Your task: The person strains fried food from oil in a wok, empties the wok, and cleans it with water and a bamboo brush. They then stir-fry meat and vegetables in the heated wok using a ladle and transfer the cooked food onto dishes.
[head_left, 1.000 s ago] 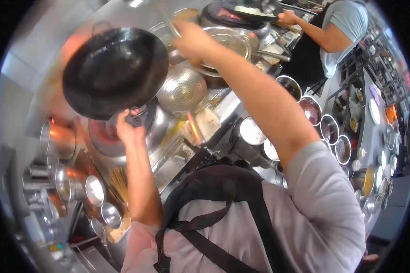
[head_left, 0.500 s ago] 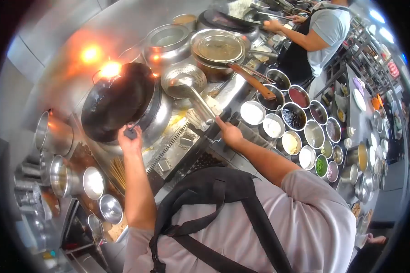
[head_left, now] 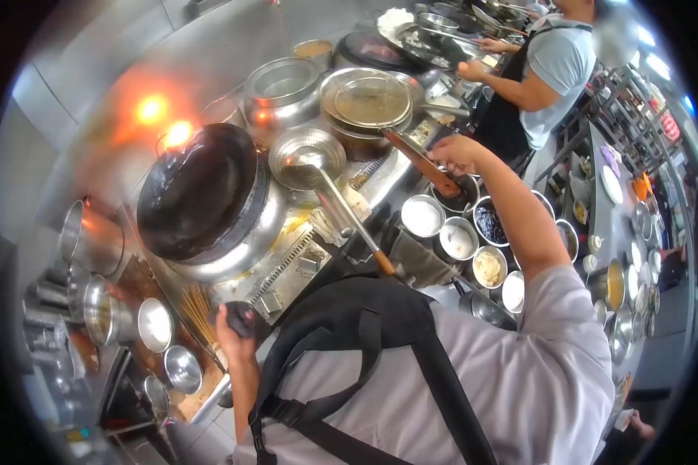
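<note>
My left hand (head_left: pixel 236 337) is closed around a dark cloth (head_left: pixel 241 318), below the stove's front edge. A black wok (head_left: pixel 198 190) sits tilted on the steel burner ring (head_left: pixel 260 240), away from that hand. My right hand (head_left: pixel 454 154) has its fingers curled together beside the wooden handle (head_left: pixel 423 164) of a strainer (head_left: pixel 368 98) lying over a pot; what it grips there is too small to tell. A ladle (head_left: pixel 345 209) with a wooden handle end rests in a perforated skimmer (head_left: pixel 287 155), untouched by either hand.
Bright flames (head_left: pixel 165 122) show behind the wok. Steel seasoning tubs (head_left: pixel 458 238) stand at the right. Bowls (head_left: pixel 156 325) and a bamboo brush (head_left: pixel 198 314) are at the left. A co-worker (head_left: pixel 551 70) in a black apron handles another wok (head_left: pixel 426 46) at the upper right.
My left hand has let go of the wok and moved down toward me with the dark cloth. My right hand has released the ladle, now resting in the skimmer, and moved up and right to the strainer's handle.
</note>
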`<state>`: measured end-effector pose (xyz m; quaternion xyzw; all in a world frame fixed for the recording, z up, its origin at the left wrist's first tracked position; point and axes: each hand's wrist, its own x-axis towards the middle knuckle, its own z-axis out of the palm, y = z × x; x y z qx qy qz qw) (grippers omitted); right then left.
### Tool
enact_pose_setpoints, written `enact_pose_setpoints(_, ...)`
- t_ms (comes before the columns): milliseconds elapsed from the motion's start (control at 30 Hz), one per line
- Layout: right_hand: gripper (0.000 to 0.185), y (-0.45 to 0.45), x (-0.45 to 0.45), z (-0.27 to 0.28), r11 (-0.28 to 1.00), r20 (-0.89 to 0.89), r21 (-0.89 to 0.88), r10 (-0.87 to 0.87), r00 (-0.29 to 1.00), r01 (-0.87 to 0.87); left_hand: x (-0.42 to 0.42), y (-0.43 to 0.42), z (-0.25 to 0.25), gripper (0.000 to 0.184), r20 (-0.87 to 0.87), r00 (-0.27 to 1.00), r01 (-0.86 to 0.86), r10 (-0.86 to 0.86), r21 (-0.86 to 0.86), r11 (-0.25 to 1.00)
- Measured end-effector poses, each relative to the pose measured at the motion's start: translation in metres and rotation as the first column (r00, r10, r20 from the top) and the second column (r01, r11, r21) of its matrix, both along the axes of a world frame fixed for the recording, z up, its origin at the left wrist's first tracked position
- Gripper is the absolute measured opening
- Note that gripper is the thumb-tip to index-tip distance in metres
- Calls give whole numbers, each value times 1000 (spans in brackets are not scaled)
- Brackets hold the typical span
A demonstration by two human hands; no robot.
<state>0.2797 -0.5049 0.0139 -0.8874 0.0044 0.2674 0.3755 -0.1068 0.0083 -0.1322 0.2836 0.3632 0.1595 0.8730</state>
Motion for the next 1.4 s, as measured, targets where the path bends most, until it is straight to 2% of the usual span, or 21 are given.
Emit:
enact_pose_setpoints(67,20,-9,18,-17,858,-201,478,-102,974,189,-10,-12,1,28,-59,998,15,-15,8,1000)
enact_pose_setpoints(100,20,-7,22,-22,863,-202,474,-90,975,178,-13,-15,-1,28,-60,998,2,-2,3,1000)
enact_pose_setpoints(167,14,-1,25,-33,759,-363,542,-175,915,360,-21,-20,-6,30,-45,999,-4,2,-46,999)
enact_pose_setpoints(200,9,12,11,-24,848,-308,425,-193,932,316,-24,-23,-5,30,-47,999,-22,20,-49,999)
enact_pose_setpoints(333,7,27,0,-25,897,-125,389,-175,977,211,-38,-36,2,31,-80,984,-164,158,-75,984)
enact_pose_setpoints(433,14,14,14,-28,830,-246,509,-113,963,227,-57,-37,-1,30,-89,970,-231,225,-62,971)
enact_pose_setpoints(467,19,16,17,-31,820,-321,481,-165,933,310,-64,-38,-3,30,-78,968,-243,238,-64,968)
enact_pose_setpoints(567,22,50,-18,-20,888,-188,409,-143,972,210,-77,-36,-17,29,-164,924,-365,346,-107,925)
enact_pose_setpoints(633,24,31,7,-51,895,-115,428,-83,990,125,-81,-41,-18,28,-120,935,-345,335,-79,935)
enact_pose_setpoints(700,25,24,15,-51,857,-241,484,-64,968,177,-81,-44,-12,27,-73,941,-334,331,-43,942)
enact_pose_setpoints(767,19,14,10,-41,844,-256,493,-95,962,214,-80,-46,-7,25,-99,943,-320,316,-28,947)
enact_pose_setpoints(833,14,2,6,-27,758,-240,601,-132,962,254,-80,-46,-9,25,-101,941,-326,323,-18,945)
enact_pose_setpoints(900,12,-4,14,-15,693,-272,680,-67,960,241,-80,-46,-11,24,-107,938,-334,331,-10,943)
enact_pose_setpoints(967,12,3,20,7,782,-69,616,-68,995,96,-80,-44,-10,24,-110,926,-367,361,-47,929)
enact_pose_setpoints(1033,12,50,10,53,899,168,432,-7,986,-68,-77,-46,-1,24,-126,926,-365,357,-44,930)
enact_pose_setpoints(1100,18,89,37,52,928,269,372,-72,960,-34,-73,-47,7,24,-137,921,-372,364,-37,927)
enact_pose_setpoints(1133,21,114,44,50,984,580,111,49,813,-138,-71,-48,10,24,-123,931,-346,343,-7,938)
enact_pose_setpoints(1167,24,139,51,47,974,790,-173,224,570,-144,-68,-47,12,24,-108,942,-317,318,24,948)
enact_pose_setpoints(1233,40,186,85,12,915,783,-400,371,499,-52,-64,-46,13,25,-109,943,-313,314,31,949)
enact_pose_setpoints(1300,33,220,65,9,821,634,-559,513,579,-116,-62,-48,11,25,-113,947,-300,302,36,953)
enact_pose_setpoints(1400,33,230,82,-13,830,571,-522,510,643,-195,-59,-50,14,26,-85,963,-247,254,89,965)
